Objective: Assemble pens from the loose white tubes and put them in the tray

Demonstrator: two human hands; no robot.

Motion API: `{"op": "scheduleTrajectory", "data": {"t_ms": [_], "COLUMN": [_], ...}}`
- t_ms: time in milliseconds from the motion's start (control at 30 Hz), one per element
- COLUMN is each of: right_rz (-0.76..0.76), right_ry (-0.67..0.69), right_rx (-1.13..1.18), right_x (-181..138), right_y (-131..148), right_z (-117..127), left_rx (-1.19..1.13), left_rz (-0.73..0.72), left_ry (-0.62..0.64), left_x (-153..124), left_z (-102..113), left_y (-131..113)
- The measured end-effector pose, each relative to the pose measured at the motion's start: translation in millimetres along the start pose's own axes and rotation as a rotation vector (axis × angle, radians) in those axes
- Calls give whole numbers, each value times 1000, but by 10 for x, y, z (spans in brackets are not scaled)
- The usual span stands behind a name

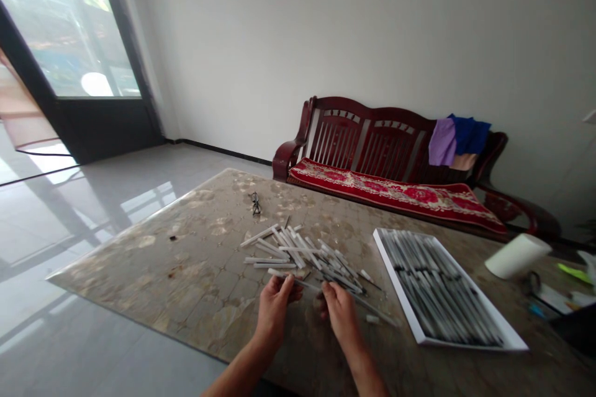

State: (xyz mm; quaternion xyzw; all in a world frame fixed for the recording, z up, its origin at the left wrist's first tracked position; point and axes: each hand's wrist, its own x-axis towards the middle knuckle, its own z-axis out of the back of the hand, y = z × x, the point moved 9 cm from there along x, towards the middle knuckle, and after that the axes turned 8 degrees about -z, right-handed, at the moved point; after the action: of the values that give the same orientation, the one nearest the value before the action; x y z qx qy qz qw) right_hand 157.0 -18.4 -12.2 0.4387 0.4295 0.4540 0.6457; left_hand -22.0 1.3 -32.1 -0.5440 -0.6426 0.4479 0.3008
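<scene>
My left hand and right hand each pinch one end of a pen; its long axis runs left-right between them, before the pen pile.

The table in the centre of the frame has a brown and beige mottled top with pale flower-like patches. The loose pens on it are white and grey. On the lower right, the tray is white and filled with dark grey pens. At the right edge lies a cream white roll. The bench in the upper middle is dark red wood, and its cushion is red with a pale floral pattern. Over its back hang a purple cloth and a blue cloth.
</scene>
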Motion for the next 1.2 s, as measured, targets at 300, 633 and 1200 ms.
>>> {"op": "scheduleTrajectory", "data": {"t_ms": [300, 633, 1200], "right_rz": [31, 15, -65], "right_ry": [-58, -66, 56], "right_rx": [60, 52, 40], "right_x": [-19, 17, 114], "right_y": [25, -1, -93], "right_z": [30, 53, -60], "left_rx": [-38, -54, -18], "left_rz": [0, 17, 3], "left_ry": [-9, -25, -17], "left_x": [10, 25, 79], "left_z": [48, 31, 15], "left_y": [0, 30, 39]}}
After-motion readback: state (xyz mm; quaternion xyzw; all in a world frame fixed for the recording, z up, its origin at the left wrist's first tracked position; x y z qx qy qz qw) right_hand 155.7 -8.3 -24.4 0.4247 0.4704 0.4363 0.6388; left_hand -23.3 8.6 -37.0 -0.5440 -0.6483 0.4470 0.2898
